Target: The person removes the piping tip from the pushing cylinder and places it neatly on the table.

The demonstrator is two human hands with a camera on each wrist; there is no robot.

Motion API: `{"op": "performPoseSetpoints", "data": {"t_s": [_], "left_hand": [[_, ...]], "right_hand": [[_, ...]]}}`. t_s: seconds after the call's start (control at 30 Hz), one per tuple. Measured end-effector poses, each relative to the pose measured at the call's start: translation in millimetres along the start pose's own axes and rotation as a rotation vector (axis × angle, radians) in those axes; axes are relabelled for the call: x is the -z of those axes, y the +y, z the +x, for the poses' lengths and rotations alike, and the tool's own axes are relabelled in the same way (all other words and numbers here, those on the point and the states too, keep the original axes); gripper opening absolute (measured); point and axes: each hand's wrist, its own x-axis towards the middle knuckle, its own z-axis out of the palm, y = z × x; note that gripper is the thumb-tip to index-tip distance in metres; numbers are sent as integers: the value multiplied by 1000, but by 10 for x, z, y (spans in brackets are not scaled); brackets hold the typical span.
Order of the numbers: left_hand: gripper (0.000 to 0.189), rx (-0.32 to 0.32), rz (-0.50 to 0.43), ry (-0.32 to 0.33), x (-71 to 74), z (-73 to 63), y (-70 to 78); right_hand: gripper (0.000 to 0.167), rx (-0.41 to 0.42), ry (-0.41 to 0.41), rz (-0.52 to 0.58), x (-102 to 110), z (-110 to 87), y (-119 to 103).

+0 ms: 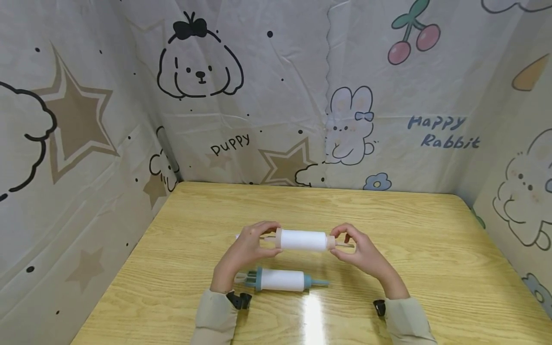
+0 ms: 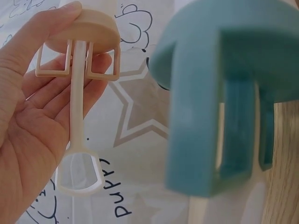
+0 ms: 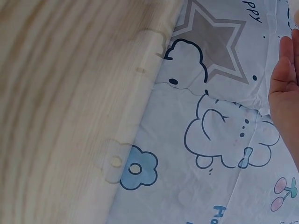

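A syringe-like tube (image 1: 304, 240) with a white barrel and peach ends lies level between my two hands, above the table. My left hand (image 1: 245, 248) grips its peach collar (image 2: 86, 29), thumb on one side and fingers on the other. From that collar a pale rod (image 2: 77, 112) with a loop handle runs past the palm. At the other end, my right hand (image 1: 362, 250) pinches the peach cap by the thin nozzle. A matching tube with teal ends (image 1: 282, 280) rests on the table, nearer me. The right wrist view shows only part of the right hand (image 3: 286, 93).
The wooden table (image 1: 388, 215) has its far edge against a printed curtain (image 1: 284, 72) with puppy, rabbit and star drawings. More of that cloth hangs on the left and right. A bright light reflection falls on the table's near part.
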Motion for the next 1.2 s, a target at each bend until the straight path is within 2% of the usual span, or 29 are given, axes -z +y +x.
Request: {"op": "performPoseSetpoints", "data": {"t_s": [0.17,0.37,0.67,0.93,1.03,1.2], "left_hand": [[50,4,-15,-8,4,-2,-4],[50,14,-33,-9,-12,-10,-32],[50,63,-2,-24,-29,-16,-106],[52,179,15,-109,-94,-32,-199],[54,195,21,-136,-120,-35,-238],[51,180,34,-155,-168,-44,-302]], "right_hand": [[33,12,7,-5,-2,-1,11],[33,-12,15,-20,15,-18,41],[31,-5,27,-25,52,-25,47],[33,23,6,-18,44,-11,25],[32,21,-5,-27,36,-9,43],[31,30,-18,-30,29,-10,81]]}}
